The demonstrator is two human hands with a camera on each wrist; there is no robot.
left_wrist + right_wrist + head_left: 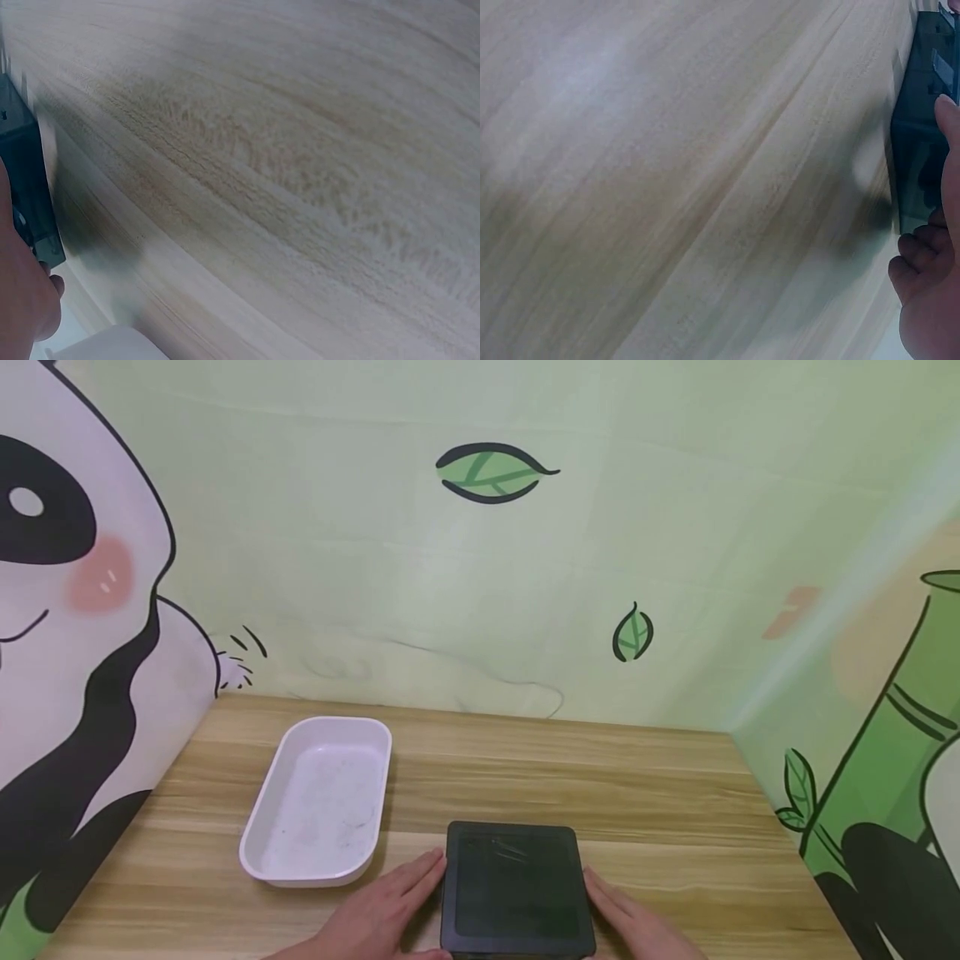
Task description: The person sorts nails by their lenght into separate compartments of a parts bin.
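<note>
A black box (517,885) with a flat, dark, shiny top and rounded corners sits on the wooden table at the near middle. My left hand (375,910) holds its left side, fingers along the wall and thumb at the front corner. On the opposite side my right hand (637,927) grips it too, with the fingers on the right wall. The right wrist view shows the thumb against the front of the box (915,161), near a latch-like part. In the left wrist view, only a corner of the box (34,187) appears beside the hand.
To the left of the box stands a white rectangular tray (322,802) with raised sides. The wooden tabletop (570,768) ends at a pale green backdrop (360,568) printed with leaves, pandas and bamboo, which closes off the back and both sides.
</note>
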